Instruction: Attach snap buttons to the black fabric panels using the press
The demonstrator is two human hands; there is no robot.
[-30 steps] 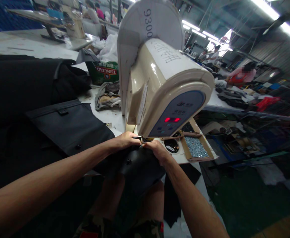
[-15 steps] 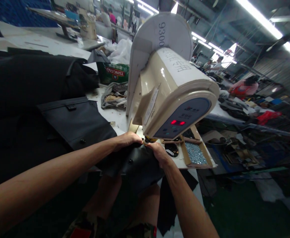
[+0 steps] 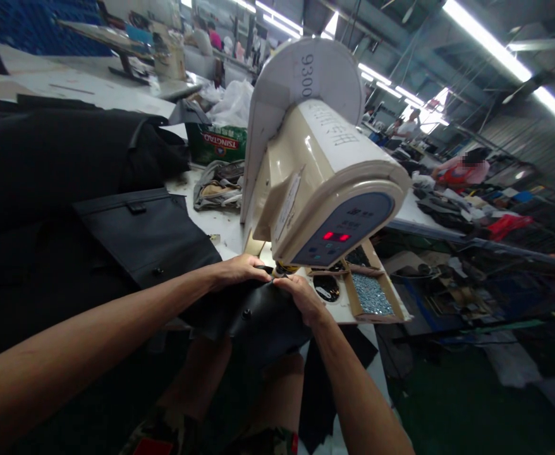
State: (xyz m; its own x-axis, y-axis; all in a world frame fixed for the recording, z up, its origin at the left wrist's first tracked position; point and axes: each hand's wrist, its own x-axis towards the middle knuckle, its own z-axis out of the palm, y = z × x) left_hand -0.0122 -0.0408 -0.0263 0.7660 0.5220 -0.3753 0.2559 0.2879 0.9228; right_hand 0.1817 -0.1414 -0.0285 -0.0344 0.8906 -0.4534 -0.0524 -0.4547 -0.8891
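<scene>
A cream press machine with a red display stands over the table edge. Under its head lies a black fabric piece with a black snap button on it. My left hand pinches the fabric's far edge just left of the machine's head. My right hand grips the same edge on the right side. Both hands have their fingers closed on the cloth, right below the head.
A stack of black garments covers the table at left. A cardboard tray with small metal parts sits right of the machine. A green carton and crumpled gloves lie behind. Other people work at distant tables.
My hands shifted the black fabric slightly under the machine head; the snap button now sits a little nearer me. The view has tilted a bit.
</scene>
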